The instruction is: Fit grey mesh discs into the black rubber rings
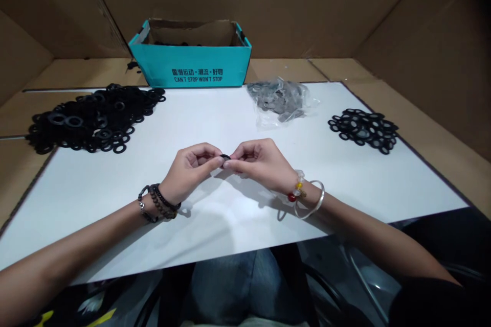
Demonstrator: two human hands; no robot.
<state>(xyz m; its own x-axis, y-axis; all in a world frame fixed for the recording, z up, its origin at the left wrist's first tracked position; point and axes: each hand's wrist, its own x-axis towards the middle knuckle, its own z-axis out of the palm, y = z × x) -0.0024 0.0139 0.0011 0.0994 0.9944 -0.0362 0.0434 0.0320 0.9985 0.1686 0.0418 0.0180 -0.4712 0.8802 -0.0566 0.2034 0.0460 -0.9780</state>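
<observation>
Over the middle of the white board, my left hand (195,166) and my right hand (264,162) meet fingertip to fingertip. Both pinch one small black ring (225,156) between thumb and fingers, each from its own side. The fingertips hide most of the ring, and whether something grey sits inside it I cannot tell. To the left lies a big heap of black rings (88,120). On the right is a smaller pile of black rings with grey centres (364,129). A clear plastic bag of grey discs (280,99) rests beyond my right hand.
A turquoise box (195,64) stands at the back, with dark pieces inside. Cardboard walls (299,5) enclose the back and sides. The white board (184,250) lies on cardboard, its front edge close to my lap (238,286).
</observation>
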